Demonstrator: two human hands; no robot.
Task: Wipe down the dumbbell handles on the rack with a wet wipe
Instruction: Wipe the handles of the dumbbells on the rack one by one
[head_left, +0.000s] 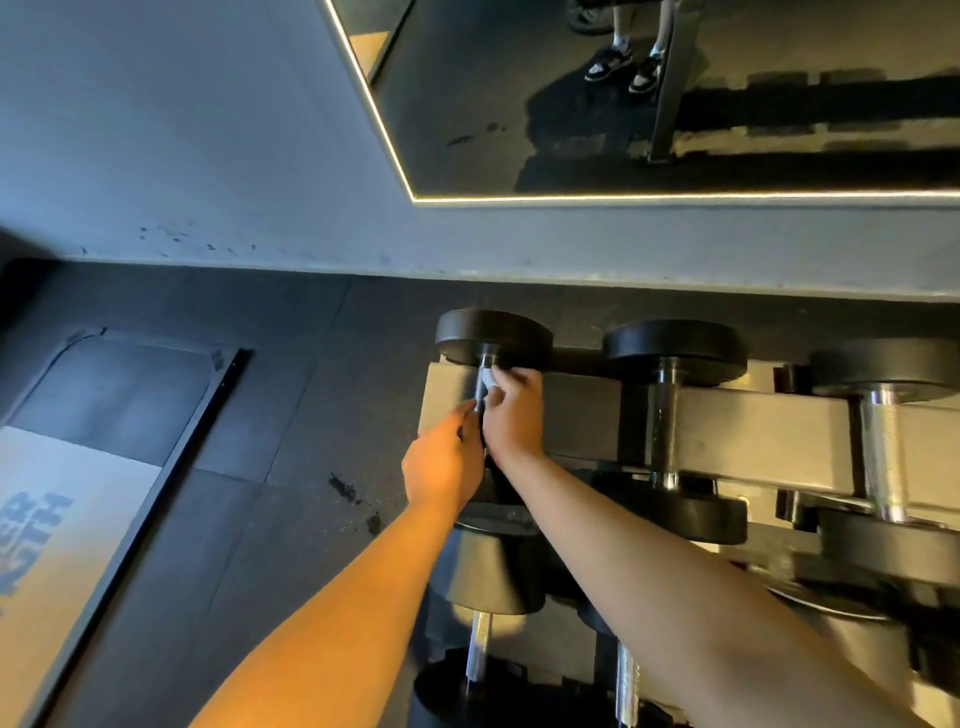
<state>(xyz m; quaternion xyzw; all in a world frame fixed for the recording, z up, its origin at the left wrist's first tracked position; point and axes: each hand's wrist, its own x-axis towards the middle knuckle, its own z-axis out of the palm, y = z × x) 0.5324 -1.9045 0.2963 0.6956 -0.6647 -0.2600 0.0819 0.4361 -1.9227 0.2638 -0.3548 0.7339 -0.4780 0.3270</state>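
**Room.** A grey painted wall (182, 130) meets a floor (291, 395) of dark rubber tiles, which is scuffed and flaked near the centre of the frame. A mirror (675, 114) with an angled edge lined by a light strip fills the upper right. One flat mat (52, 519) with blue lettering and a black metal border lies at the lower left.

**Rack.** The rack (753, 431) is built of pale, flat steel beams and takes up the right half of the frame, with two tiers visible.
- Upper tier: three dumbbells, each with round matte-black heads and a chrome bar. The right-hand bar is knurled.
- Lower tier: two chrome bars at the bottom centre. Items at the lower right are too blurred to count.

**Task item.** The leftmost upper dumbbell (493, 335) sits at the centre of the frame. One small, crumpled white wet wipe (488, 383) lies against its handle (485, 360), just below the far head.

**Hands.**
- Right hand (514, 415): grip closed, fingers and thumb pinching the wet wipe against the handle.
- Left hand (441, 462): grip closed round the lower part of the same handle, just beside the right hand.
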